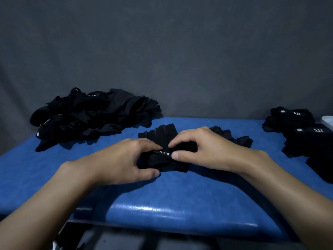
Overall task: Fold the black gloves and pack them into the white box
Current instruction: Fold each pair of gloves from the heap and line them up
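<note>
A black glove (163,136) with a small white "5.11" mark lies in the middle of the blue table (162,199). My left hand (124,159) grips its left side, thumb low, fingers curled over the top. My right hand (200,148) pinches the strap with the mark between thumb and forefinger. A second black glove (232,137) sticks out behind my right hand. At the far right edge a corner of the white box (328,121) shows.
A loose heap of black gloves (90,116) lies at the back left of the table. Folded black gloves (304,136) with white marks are stacked at the right, next to the box. A grey cloth backdrop hangs behind.
</note>
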Available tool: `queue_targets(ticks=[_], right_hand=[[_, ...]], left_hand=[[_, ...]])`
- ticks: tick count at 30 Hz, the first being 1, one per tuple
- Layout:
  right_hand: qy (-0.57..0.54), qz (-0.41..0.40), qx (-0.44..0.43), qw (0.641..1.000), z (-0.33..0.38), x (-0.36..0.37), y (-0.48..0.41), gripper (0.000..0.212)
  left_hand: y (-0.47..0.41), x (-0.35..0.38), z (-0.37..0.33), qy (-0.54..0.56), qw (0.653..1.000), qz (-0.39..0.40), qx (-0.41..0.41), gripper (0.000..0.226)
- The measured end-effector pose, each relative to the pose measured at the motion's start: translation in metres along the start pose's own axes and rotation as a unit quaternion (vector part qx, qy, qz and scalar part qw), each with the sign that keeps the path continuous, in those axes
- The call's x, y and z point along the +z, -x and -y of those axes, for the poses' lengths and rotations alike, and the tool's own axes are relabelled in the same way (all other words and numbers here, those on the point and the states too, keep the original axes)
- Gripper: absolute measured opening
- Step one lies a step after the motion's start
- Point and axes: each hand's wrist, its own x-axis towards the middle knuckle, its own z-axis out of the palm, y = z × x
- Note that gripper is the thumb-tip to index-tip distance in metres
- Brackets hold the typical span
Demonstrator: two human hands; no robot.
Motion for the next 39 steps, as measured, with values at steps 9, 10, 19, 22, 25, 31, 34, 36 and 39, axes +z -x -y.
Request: queue_targets(ticks=[9, 10, 19, 22, 25, 31, 34, 36, 39], right_hand=[[0.014, 0.082, 0.06, 0.995, -0.002, 0.001, 0.006, 0.061], [0.015, 0.088, 0.067, 0.994, -0.003, 0.001, 0.006, 0.063], [-0.014, 0.077, 0.05, 0.996, 0.006, -0.003, 0.008, 0.042], [-0.032, 0.059, 0.048, 0.997, 0.009, -0.006, 0.009, 0.038], [-0.053, 0.05, 0.059, 0.996, 0.008, -0.006, 0.01, 0.05], [-0.085, 0.025, 0.051, 0.995, 0.0, -0.002, 0.008, 0.07], [-0.107, -0.011, 0.037, 0.993, 0.0, -0.003, 0.006, 0.041], [-0.139, -0.017, 0.029, 0.99, 0.0, -0.003, 0.006, 0.028], [-0.178, -0.017, 0.025, 0.984, 0.0, -0.003, 0.005, 0.018]], left_hand=[[0.004, -0.002, -0.005, 0.029, 0.999, -0.017, -0.008, 0.082], [0.004, -0.003, -0.006, 0.03, 0.999, -0.018, -0.003, 0.079], [0.003, 0.0, -0.001, -0.037, 0.996, -0.069, 0.032, 0.059], [0.002, 0.0, -0.002, -0.038, 0.993, -0.096, 0.049, 0.042], [0.001, 0.001, 0.001, -0.006, 0.993, -0.113, 0.042, 0.025], [-0.002, 0.003, 0.005, 0.067, 0.987, -0.145, 0.022, 0.019], [-0.001, 0.001, 0.002, 0.12, 0.982, -0.143, 0.001, 0.021], [0.0, 0.0, -0.001, 0.165, 0.978, -0.129, -0.015, 0.033], [0.001, 0.0, -0.004, 0.19, 0.974, -0.12, -0.03, 0.042]])
